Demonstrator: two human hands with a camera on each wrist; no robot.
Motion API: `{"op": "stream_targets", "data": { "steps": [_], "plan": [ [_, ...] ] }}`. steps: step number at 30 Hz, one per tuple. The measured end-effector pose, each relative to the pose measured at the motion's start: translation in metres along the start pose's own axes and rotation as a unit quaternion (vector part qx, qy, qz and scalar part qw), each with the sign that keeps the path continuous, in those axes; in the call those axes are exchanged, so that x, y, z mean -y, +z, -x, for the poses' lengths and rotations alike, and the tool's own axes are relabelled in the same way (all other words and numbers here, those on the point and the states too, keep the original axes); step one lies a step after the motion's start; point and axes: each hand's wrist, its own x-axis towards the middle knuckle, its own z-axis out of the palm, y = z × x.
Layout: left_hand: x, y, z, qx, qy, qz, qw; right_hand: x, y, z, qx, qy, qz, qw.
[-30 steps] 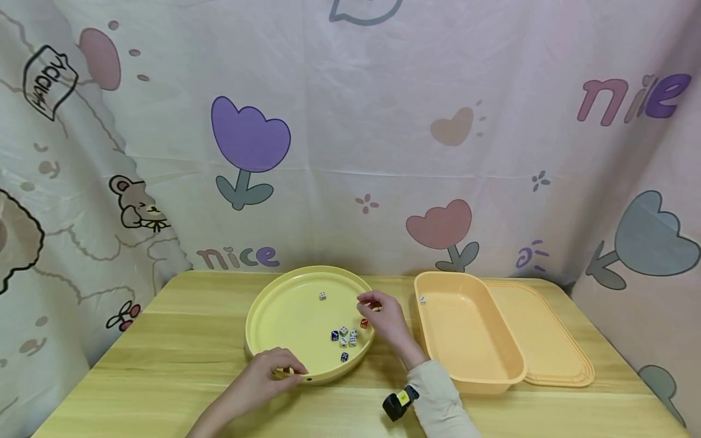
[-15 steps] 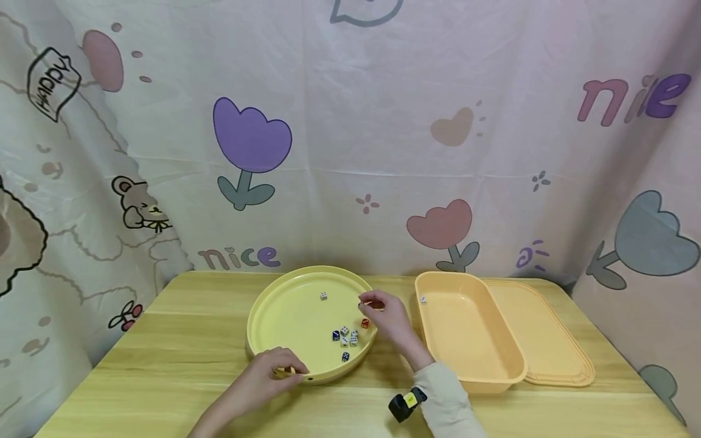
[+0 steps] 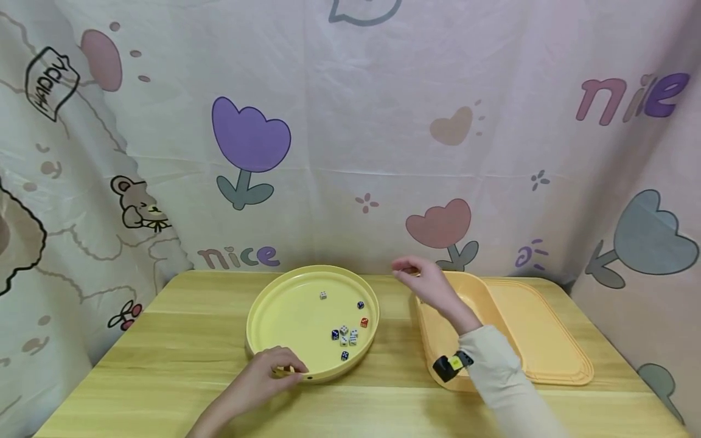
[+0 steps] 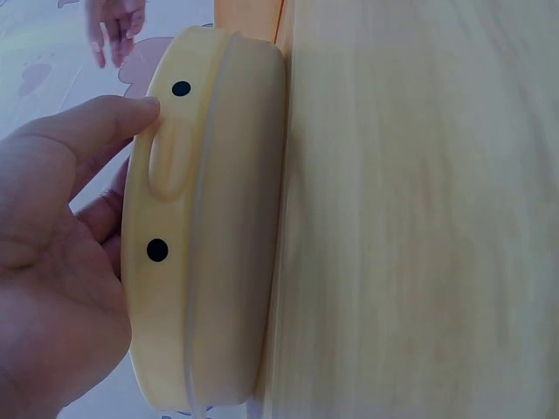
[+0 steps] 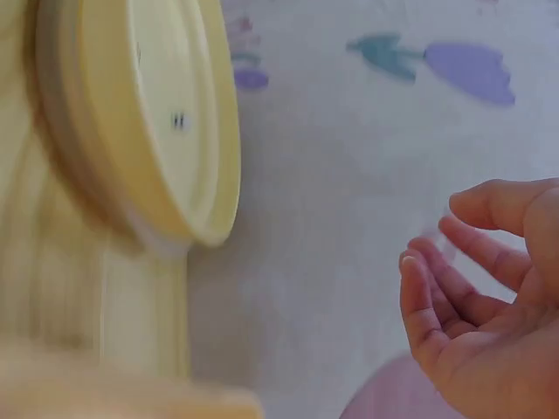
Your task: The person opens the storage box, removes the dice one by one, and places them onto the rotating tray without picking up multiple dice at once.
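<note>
A round yellow tray [image 3: 290,322] stands on the table with several dice in it. My left hand [image 3: 268,374] grips its near rim, thumb at the outer edge in the left wrist view [image 4: 65,253]. Inside lie a red die [image 3: 364,322], a dark blue die [image 3: 360,305] near the right rim, two more dark blue dice [image 3: 335,334], a lone white die [image 3: 323,295] and a cluster of white dice [image 3: 344,330]. My right hand [image 3: 429,286] hovers over the orange bin's far left corner, fingers loosely bent; the right wrist view [image 5: 489,297] shows no die in it.
Right of the tray stands a deep orange rectangular bin [image 3: 438,331], partly hidden by my right forearm. A flat orange lid [image 3: 547,331] lies beside it on the wooden table [image 3: 181,328]. A printed curtain [image 3: 350,121] hangs behind.
My right hand has left the tray's right side and moved up and right over the bin. A dark blue die now shows where its fingertips were. The left hand stays put.
</note>
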Motion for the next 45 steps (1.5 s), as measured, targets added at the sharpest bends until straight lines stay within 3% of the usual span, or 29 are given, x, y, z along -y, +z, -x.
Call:
{"op": "stream_targets", "data": {
  "steps": [14, 24, 37, 45],
  "plan": [
    [0.001, 0.002, 0.002, 0.006, -0.004, 0.004, 1.0000, -0.085, -0.022, -0.009, -0.012, 0.095, -0.004, 0.9954],
    [0.003, 0.002, 0.002, 0.001, 0.003, -0.002, 1.0000, -0.110, -0.014, -0.014, 0.001, 0.156, -0.039, 0.9870],
    [0.001, 0.002, 0.002, -0.001, 0.000, 0.002, 1.0000, -0.132, -0.008, -0.008, 0.005, 0.172, -0.015, 0.9849],
    [0.000, 0.001, 0.001, -0.002, -0.003, -0.002, 1.0000, -0.138, -0.002, -0.011, 0.024, 0.152, 0.020, 0.9880]
  ]
}}
